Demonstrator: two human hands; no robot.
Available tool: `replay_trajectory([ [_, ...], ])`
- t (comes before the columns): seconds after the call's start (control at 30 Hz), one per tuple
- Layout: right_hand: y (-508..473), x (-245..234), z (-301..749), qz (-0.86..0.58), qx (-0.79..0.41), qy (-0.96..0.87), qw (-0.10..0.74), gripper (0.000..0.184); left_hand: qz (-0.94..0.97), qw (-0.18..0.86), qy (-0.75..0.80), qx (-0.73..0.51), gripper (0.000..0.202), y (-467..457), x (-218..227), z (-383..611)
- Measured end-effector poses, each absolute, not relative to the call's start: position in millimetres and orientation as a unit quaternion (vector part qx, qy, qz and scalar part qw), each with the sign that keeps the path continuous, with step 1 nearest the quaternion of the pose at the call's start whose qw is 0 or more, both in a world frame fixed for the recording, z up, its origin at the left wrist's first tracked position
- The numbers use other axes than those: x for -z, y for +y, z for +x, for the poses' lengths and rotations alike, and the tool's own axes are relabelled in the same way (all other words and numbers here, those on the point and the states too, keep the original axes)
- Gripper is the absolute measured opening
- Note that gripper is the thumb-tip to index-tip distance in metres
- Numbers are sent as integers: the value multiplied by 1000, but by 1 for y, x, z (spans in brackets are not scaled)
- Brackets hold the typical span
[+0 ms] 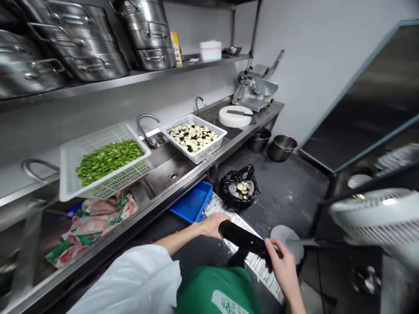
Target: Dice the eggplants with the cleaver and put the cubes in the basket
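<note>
A long, dark, glossy eggplant (244, 237) is held crosswise in front of my body, over the floor. My left hand (214, 224) grips its rounded end, and the fingers behind it are partly hidden. At the other end, my right hand (282, 261) closes on the eggplant with thumb and fingers. Below and beyond it, a black garbage bag (229, 198) stands open on the floor with pale scraps inside. On the counter, a white basket (209, 153) holds diced eggplant (193, 135) with dark skin on some pieces.
Another white basket (111, 187) of sliced green peppers (109, 161) rests over the sinks. Packaged meat (98, 216) lies in the near sink. A blue bin (196, 200) sits under the counter. Farther off are a cleaver (237, 112) on a round cutting board (229, 120), a slicer (257, 89) and metal pots (282, 148).
</note>
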State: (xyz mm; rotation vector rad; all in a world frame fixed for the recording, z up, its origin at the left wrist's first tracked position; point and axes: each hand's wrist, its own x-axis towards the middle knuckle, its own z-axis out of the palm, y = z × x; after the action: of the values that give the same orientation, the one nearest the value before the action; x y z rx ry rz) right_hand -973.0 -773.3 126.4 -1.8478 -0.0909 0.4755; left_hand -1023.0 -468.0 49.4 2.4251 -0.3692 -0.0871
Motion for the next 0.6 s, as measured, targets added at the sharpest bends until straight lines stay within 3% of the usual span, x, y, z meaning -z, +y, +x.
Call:
replay_trajectory([
  [0.33,-635,-223,-704,-766,-191,-396,469,41,846,470,203,-149,73,-476,-88,-881],
  [0.6,-543,-243,-561,-758,-202,-461,415,37,782,497,268,-265,65,-443,-116,-723],
])
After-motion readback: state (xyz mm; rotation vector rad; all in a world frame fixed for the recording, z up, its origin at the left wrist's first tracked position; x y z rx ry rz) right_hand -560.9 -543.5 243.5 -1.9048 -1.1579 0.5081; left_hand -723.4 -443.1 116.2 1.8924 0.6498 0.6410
